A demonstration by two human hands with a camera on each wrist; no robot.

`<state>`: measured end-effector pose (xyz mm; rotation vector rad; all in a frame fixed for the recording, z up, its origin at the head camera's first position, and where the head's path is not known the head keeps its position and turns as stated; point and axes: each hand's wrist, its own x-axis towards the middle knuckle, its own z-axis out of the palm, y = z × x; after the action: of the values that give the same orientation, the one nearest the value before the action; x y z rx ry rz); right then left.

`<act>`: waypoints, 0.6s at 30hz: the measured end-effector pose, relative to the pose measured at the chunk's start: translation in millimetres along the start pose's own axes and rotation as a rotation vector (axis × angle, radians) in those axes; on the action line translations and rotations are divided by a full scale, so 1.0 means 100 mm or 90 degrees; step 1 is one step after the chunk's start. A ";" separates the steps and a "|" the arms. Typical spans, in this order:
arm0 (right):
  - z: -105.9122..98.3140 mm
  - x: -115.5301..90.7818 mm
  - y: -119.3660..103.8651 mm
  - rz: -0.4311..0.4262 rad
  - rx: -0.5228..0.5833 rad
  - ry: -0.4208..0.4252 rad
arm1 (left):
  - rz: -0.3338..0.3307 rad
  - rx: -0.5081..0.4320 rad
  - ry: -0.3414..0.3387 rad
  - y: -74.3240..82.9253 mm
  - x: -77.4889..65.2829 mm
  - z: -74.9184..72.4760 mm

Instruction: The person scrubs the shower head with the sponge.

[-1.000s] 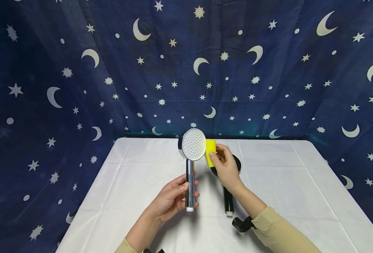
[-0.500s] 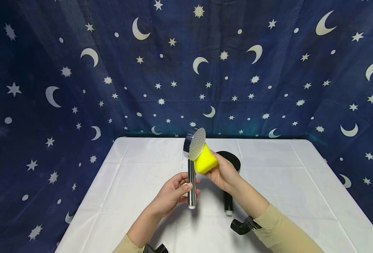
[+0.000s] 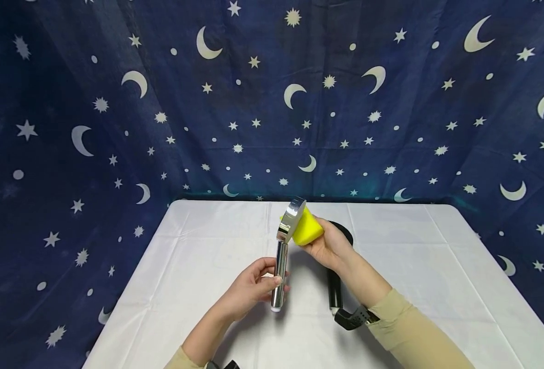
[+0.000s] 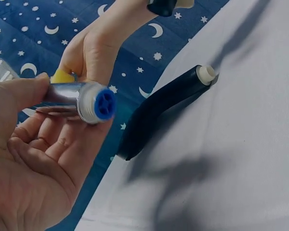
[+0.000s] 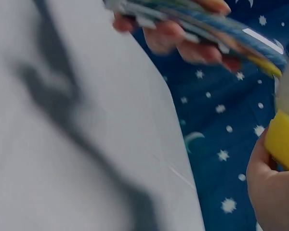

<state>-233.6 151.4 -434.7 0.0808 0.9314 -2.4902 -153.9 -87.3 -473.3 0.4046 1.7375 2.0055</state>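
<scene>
- Here we see what we judge to be a wiping step: the yellow sponge (image 3: 309, 229) sits against the face side of the chrome shower head (image 3: 291, 219), raised above the white tablecloth (image 3: 207, 233)
- The left hand (image 3: 252, 286) grips the handle (image 3: 280, 259), thumb across the front and fingers curled behind, so we read a narrow hold
- The right hand (image 3: 331, 247) holds the sponge, though we cannot tell how every finger lies, since the sponge hides several
- As we judge it, the next move calls for a steady handle and light, even pressure from the right hand (the spray face is turned from us in the head view, so we cannot assess its cleanness)
- Of materials, we note a mirror-bright straight tube topped by a shallow disc, seen nearly edge-on; the left wrist view adds a white threaded collar (image 4: 88, 102) with a blue insert (image 4: 105, 104)
- We take the blocky sponge for foam, likely to yield under pressure
- By contrast, the black shower head (image 3: 334, 289) lies on the tablecloth, partly hidden by the right hand, its bent handle ending in a pale tip (image 4: 205, 74); behind, we see a blue cloth (image 3: 263, 105) patterned with moons and stars
</scene>
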 end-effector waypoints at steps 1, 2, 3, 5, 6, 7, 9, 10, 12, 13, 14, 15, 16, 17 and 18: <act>0.00 0.00 -0.04 -0.024 -0.031 0.015 | 0.000 0.012 0.002 0.00 -0.01 0.00; 0.01 0.00 -0.08 -0.051 -0.067 0.033 | 0.003 0.026 0.005 0.00 -0.02 -0.01; 0.02 -0.01 -0.13 -0.081 -0.108 0.051 | 0.005 0.044 0.009 0.00 -0.03 -0.01; 0.04 -0.04 -0.22 -0.142 -0.209 0.082 | 0.011 0.081 0.023 -0.01 -0.04 -0.01; 0.05 -0.06 -0.27 -0.173 -0.272 0.097 | 0.014 0.100 0.033 -0.01 -0.05 -0.01; 0.06 -0.09 -0.31 -0.205 -0.344 0.108 | 0.018 0.119 0.048 -0.01 -0.05 -0.01; 0.08 -0.15 -0.37 -0.263 -0.487 0.119 | 0.026 0.163 0.079 -0.01 -0.04 -0.01; 0.10 -0.18 -0.40 -0.293 -0.562 0.119 | 0.029 0.182 0.095 -0.01 -0.04 -0.01; 0.13 -0.24 -0.40 -0.362 -0.714 0.115 | 0.036 0.213 0.123 -0.01 -0.03 -0.01; 0.15 -0.27 -0.39 -0.407 -0.791 0.109 | 0.041 0.224 0.135 -0.01 -0.02 -0.01; 0.17 -0.29 -0.36 -0.458 -0.867 0.100 | 0.043 0.233 0.147 0.00 -0.02 0.00; 0.18 -0.30 -0.33 -0.517 -0.942 0.091 | 0.047 0.239 0.158 0.00 -0.01 0.01; 0.19 -0.32 -0.30 -0.578 -1.011 0.082 | 0.051 0.244 0.169 0.00 0.00 0.02; 0.19 -0.32 -0.27 -0.641 -1.075 0.077 | 0.054 0.249 0.180 0.00 0.01 0.03; 0.19 -0.33 -0.23 -0.697 -1.127 0.070 | 0.057 0.251 0.190 0.00 0.02 0.05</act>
<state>-213.2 168.3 -399.2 -1.0609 3.3504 -1.2261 -153.3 -82.2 -473.1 0.3226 2.3522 1.8509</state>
